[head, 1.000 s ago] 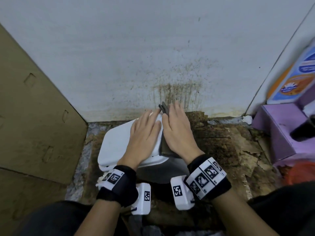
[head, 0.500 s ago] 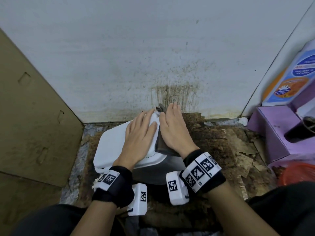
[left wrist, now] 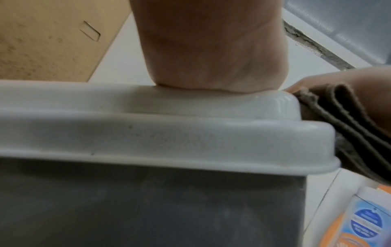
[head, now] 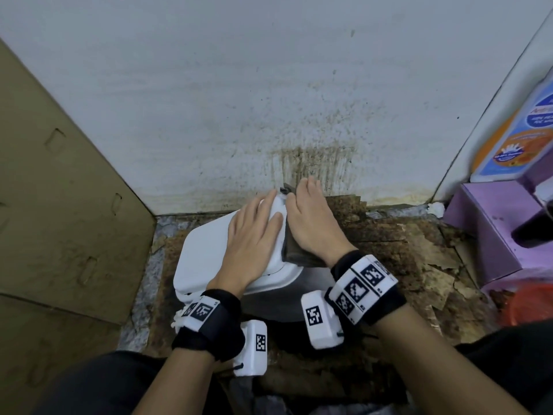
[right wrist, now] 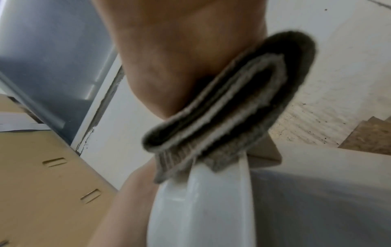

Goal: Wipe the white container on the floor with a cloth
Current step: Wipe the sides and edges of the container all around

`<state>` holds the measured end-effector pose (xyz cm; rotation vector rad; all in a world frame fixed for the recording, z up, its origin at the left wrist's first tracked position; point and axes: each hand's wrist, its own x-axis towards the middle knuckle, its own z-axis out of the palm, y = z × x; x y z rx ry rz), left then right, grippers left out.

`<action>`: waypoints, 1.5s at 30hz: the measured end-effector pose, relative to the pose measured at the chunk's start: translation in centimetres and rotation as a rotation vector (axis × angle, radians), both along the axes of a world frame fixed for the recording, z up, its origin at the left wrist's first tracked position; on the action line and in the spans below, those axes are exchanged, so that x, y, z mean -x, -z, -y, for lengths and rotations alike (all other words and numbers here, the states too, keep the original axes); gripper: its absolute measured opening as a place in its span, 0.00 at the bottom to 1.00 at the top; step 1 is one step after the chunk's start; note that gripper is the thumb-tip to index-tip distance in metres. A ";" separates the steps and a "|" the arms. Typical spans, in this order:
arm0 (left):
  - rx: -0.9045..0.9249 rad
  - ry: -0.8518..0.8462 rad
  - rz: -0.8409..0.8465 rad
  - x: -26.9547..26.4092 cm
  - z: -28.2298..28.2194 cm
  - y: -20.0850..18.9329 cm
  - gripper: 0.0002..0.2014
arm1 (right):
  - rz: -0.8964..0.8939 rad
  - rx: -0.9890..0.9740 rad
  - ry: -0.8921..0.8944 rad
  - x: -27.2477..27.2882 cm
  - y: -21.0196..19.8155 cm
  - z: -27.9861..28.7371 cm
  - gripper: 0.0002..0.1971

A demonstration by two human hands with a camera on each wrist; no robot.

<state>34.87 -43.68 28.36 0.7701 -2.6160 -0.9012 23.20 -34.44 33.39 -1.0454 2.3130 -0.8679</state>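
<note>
The white plastic container (head: 206,253) with a rounded lid sits on the dirty brown floor (head: 398,265), close to the stained white wall (head: 269,100). The left hand (head: 254,238) lies flat on the lid, fingers straight. The right hand (head: 311,223) presses a folded dark grey cloth (head: 294,250) flat against the lid's right edge.

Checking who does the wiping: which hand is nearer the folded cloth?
Right. The right hand presses the folded cloth against the white container's right edge; the left hand lies flat on its lid, beside the cloth.
</note>
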 end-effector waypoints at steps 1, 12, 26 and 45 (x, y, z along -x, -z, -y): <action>-0.001 -0.003 0.008 0.1 0.2 0.2 0.35 | -0.013 0.018 -0.003 -0.3 -0.1 -0.3 0.31; 0.011 -0.023 0.057 1.3 -0.6 0.1 0.37 | 0.386 0.426 0.334 -2.1 2.4 -4.4 0.23; -0.185 0.014 0.032 2.7 -4.4 -1.6 0.29 | 0.607 0.507 0.543 2.9 3.6 -10.1 0.28; -0.654 -0.254 0.208 -4.5 0.9 4.2 0.43 | 0.126 0.113 0.545 7.2 7.5 -17.7 0.16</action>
